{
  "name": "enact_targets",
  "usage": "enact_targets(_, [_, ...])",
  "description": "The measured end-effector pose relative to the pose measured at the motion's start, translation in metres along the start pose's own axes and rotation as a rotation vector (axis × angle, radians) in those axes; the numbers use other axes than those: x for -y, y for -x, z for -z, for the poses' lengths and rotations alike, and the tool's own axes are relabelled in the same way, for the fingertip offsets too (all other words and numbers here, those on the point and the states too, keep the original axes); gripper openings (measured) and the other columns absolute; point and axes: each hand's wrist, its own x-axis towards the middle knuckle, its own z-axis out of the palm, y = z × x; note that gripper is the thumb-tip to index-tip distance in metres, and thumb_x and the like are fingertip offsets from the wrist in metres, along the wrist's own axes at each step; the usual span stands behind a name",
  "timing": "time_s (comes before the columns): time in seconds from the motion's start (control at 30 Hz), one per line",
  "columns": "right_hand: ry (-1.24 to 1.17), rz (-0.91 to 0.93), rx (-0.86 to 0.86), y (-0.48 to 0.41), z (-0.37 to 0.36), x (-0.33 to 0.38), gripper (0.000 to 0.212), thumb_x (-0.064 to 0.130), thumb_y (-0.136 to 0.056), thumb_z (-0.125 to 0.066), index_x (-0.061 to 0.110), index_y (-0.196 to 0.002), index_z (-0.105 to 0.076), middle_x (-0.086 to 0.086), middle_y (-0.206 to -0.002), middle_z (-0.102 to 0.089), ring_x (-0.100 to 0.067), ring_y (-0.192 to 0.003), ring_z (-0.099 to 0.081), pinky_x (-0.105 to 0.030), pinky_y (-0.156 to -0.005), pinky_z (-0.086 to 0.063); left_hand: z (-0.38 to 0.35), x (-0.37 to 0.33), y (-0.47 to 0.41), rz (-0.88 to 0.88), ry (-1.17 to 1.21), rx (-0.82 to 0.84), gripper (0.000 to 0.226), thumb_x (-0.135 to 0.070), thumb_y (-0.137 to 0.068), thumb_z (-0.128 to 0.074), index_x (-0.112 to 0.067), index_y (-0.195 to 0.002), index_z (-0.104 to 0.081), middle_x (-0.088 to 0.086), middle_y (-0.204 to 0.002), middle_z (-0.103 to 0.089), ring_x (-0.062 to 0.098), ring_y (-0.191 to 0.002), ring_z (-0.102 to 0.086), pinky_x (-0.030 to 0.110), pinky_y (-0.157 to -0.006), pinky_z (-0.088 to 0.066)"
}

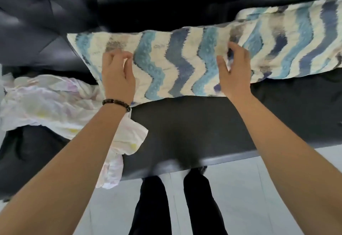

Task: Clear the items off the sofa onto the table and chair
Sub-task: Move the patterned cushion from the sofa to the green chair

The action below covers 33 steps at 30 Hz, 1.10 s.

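A long fuzzy mat [185,62] with cream, teal and navy wavy stripes lies across the black sofa seat [203,127], its right end running out of frame. My left hand [118,74] hovers over the mat's left part with fingers curled and apart. My right hand [235,68] is over the mat's middle, fingers spread, thumb out. Neither hand visibly grips the mat. A crumpled white cloth [55,103] with faint pastel print lies on the seat at left, one end hanging over the sofa's front edge under my left forearm.
The tufted black sofa back [129,0] rises behind the mat. Pale floor tiles [259,197] lie in front of the sofa, where my legs in dark trousers [177,207] stand against its front edge.
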Motion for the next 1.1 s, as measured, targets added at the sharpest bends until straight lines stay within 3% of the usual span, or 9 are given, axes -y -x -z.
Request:
enact_targets(0.1, [0.070,-0.072,0.111,-0.007,-0.048,-0.024,0.064,0.030,-0.099,-0.056,0.020,-0.154,-0.025,-0.011,-0.159,-0.019,-0.020,-0.145,-0.025,-0.028,-0.111,-0.028,-0.035,0.044,0.010,0.066,-0.021,0.067,0.046,-0.012,-0.091,-0.053,-0.007,-0.136,-0.047,0.021,-0.139,-0.036,0.030,-0.129,-0.040,0.019,-0.106,-0.030])
enact_targets(0.27, [0.094,-0.341,0.298,0.009,-0.108,-0.065,0.108,0.039,-0.085,-0.075,0.029,-0.157,0.005,-0.015,-0.163,0.007,-0.025,-0.152,0.000,-0.038,-0.114,-0.022,-0.081,0.106,0.035,0.548,-0.012,0.188,0.113,-0.022,-0.077,-0.076,-0.021,-0.154,0.007,0.022,-0.158,0.012,0.033,-0.148,0.000,0.049,-0.116,-0.022])
enact_targets(0.43, [-0.415,-0.898,0.199,-0.009,-0.145,-0.096,0.148,0.031,-0.064,-0.093,0.040,-0.146,0.030,-0.002,-0.157,-0.026,-0.026,-0.126,-0.050,-0.044,-0.087,-0.058,-0.106,0.169,0.007,0.917,0.312,0.140,0.148,-0.025,-0.055,-0.094,-0.029,-0.150,0.020,0.011,-0.162,-0.004,0.027,-0.145,-0.025,0.052,-0.114,-0.027])
enact_targets(0.53, [-0.444,-0.882,0.115,-0.022,-0.158,-0.108,0.120,0.023,-0.065,-0.093,0.032,-0.145,-0.003,-0.003,-0.145,-0.039,-0.024,-0.116,-0.055,-0.038,-0.078,-0.061,-0.108,0.194,-0.012,1.106,0.525,0.196,0.129,-0.010,-0.054,-0.093,-0.025,-0.153,-0.011,0.001,-0.138,-0.050,0.024,-0.115,-0.059,0.048,-0.093,-0.050])
enact_targets(0.63, [-0.415,-0.781,-0.002,-0.013,-0.164,-0.113,0.096,0.024,-0.075,-0.084,0.018,-0.145,-0.020,-0.006,-0.145,-0.040,-0.028,-0.124,-0.052,-0.047,-0.096,-0.053,-0.108,0.189,-0.005,1.018,0.545,0.173,0.067,-0.008,-0.070,-0.084,-0.011,-0.130,-0.054,0.003,-0.119,-0.066,0.021,-0.108,-0.064,0.048,-0.092,-0.053])
enact_targets(0.73, [-0.345,-0.670,-0.177,0.010,-0.160,-0.112,0.090,0.029,-0.080,-0.078,0.016,-0.150,-0.024,-0.005,-0.145,-0.040,-0.029,-0.129,-0.048,-0.047,-0.104,-0.047,-0.101,0.169,0.023,0.916,0.545,0.024,0.060,-0.011,-0.070,-0.085,-0.008,-0.123,-0.058,0.004,-0.117,-0.068,0.020,-0.107,-0.065,0.042,-0.092,-0.054])
enact_targets(0.9, [-0.275,-0.539,-0.219,-0.009,-0.146,-0.111,0.083,0.034,-0.085,-0.067,0.018,-0.149,-0.018,-0.010,-0.143,-0.043,-0.024,-0.122,-0.053,-0.038,-0.107,-0.044,-0.105,0.158,0.022,0.649,0.387,0.002,0.075,-0.023,-0.069,-0.084,-0.004,-0.131,-0.047,0.007,-0.129,-0.057,0.008,-0.112,-0.056,0.017,-0.097,-0.045])
enact_targets(0.97, [-0.099,-0.490,-0.078,-0.018,-0.144,-0.105,0.098,0.042,-0.088,-0.065,0.010,-0.157,-0.002,-0.014,-0.160,-0.020,-0.016,-0.134,-0.036,-0.017,-0.109,-0.023,-0.109,0.154,0.012,0.563,0.320,0.061,0.087,-0.023,-0.079,-0.074,-0.007,-0.149,-0.025,0.004,-0.149,-0.036,0.011,-0.133,-0.038,0.018,-0.113,-0.028])
enact_targets(1.1, [0.059,-0.302,0.108,-0.006,-0.145,-0.085,0.099,0.041,-0.095,-0.059,0.009,-0.155,0.014,-0.021,-0.162,0.014,-0.029,-0.150,0.011,-0.018,-0.101,-0.007,-0.104,0.154,0.015,0.386,0.357,0.159,0.084,-0.010,-0.089,-0.054,-0.015,-0.155,-0.001,-0.012,-0.156,-0.017,0.005,-0.141,-0.019,0.024,-0.119,-0.016])
